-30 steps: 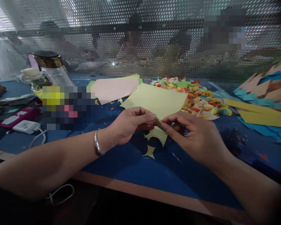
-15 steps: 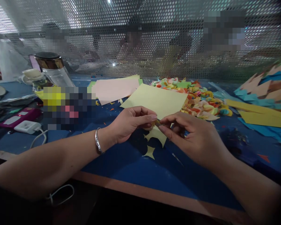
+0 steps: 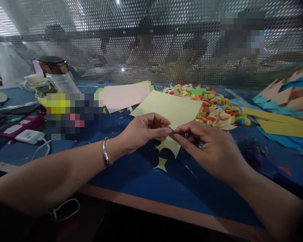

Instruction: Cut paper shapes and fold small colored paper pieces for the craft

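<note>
My left hand (image 3: 141,132) and my right hand (image 3: 209,149) meet fingertip to fingertip above the blue table (image 3: 141,181). Both pinch a small piece of pale yellow paper between thumb and fingers; the piece is almost hidden by the fingertips. Just below the fingers lie jagged pale yellow offcuts (image 3: 170,146), with a smaller scrap (image 3: 161,164) nearer to me. A full pale yellow sheet (image 3: 169,107) lies flat right behind my hands. A silver bangle (image 3: 105,156) sits on my left wrist.
A pink sheet (image 3: 122,95) lies at the back, beside a heap of small coloured paper pieces (image 3: 212,106). Yellow and blue strips (image 3: 280,124) fill the right. A jar with a dark lid (image 3: 57,72), a phone and a white charger (image 3: 27,136) stand left. A perforated metal screen (image 3: 151,40) closes the back.
My fingertips have drawn closer together over the small yellow piece and shifted slightly. The sheets and scraps on the table have not moved.
</note>
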{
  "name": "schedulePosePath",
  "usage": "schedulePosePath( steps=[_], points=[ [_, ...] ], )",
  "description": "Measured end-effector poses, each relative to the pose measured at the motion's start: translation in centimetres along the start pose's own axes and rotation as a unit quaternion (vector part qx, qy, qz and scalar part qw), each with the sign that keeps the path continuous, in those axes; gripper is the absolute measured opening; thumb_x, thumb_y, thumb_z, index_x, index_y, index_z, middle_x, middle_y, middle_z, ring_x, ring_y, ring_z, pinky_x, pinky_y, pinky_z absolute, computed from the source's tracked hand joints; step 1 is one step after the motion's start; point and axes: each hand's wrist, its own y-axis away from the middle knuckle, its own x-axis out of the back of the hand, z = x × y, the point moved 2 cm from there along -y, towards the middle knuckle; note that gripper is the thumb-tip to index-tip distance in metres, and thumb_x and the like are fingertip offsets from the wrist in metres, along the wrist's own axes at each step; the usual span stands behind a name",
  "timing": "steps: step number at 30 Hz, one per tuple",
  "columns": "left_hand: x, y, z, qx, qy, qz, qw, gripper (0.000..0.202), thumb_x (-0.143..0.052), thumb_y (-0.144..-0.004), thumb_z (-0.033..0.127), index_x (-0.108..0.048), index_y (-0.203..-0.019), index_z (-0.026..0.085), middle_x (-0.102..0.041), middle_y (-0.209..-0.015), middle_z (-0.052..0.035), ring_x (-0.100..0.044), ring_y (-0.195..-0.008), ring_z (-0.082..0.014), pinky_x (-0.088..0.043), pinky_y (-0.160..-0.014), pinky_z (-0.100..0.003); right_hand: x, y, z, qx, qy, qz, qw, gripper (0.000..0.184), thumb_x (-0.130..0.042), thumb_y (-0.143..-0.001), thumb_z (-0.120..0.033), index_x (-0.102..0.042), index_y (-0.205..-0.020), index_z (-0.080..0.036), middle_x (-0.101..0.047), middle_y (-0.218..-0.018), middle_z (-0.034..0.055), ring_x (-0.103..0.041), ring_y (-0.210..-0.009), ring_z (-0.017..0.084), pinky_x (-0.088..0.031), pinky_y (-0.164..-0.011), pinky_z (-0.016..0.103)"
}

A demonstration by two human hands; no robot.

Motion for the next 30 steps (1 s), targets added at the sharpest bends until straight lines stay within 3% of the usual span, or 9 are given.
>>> schedulePosePath(
  steps=[21,30],
  points=[
    [-0.10,0.27,-0.14,-0.017,-0.066,0.019,0.998,0.038,-0.092,-0.069,0.036,-0.067,-0.089,0.015,-0.068,-0.081,-0.0008,-0.060,-0.073,-0.0106,-0.048,-0.073,-0.030,-0.25,0.11,-0.09,-0.012,-0.025,-0.020,0.999,0.021,-0.064,-0.096,-0.039,-0.071,-0.085,-0.023,-0.069,-0.070,0.0019,-0.058,-0.057,0.015,-0.044,-0.052,0.028],
    [-0.32,0.41,0.14,-0.002,-0.017,0.005,1.000,0.033,-0.090,-0.074,0.037,-0.070,-0.086,0.013,-0.069,-0.082,-0.0016,-0.063,-0.076,-0.0107,-0.051,-0.077,-0.029,-0.04,0.08,-0.01,0.007,0.006,-0.016,1.000,0.018,-0.061,-0.096,-0.030,-0.068,-0.080,-0.023,-0.066,-0.068,-0.0002,-0.055,-0.055,0.013,-0.042,-0.052,0.029]
  ],
)
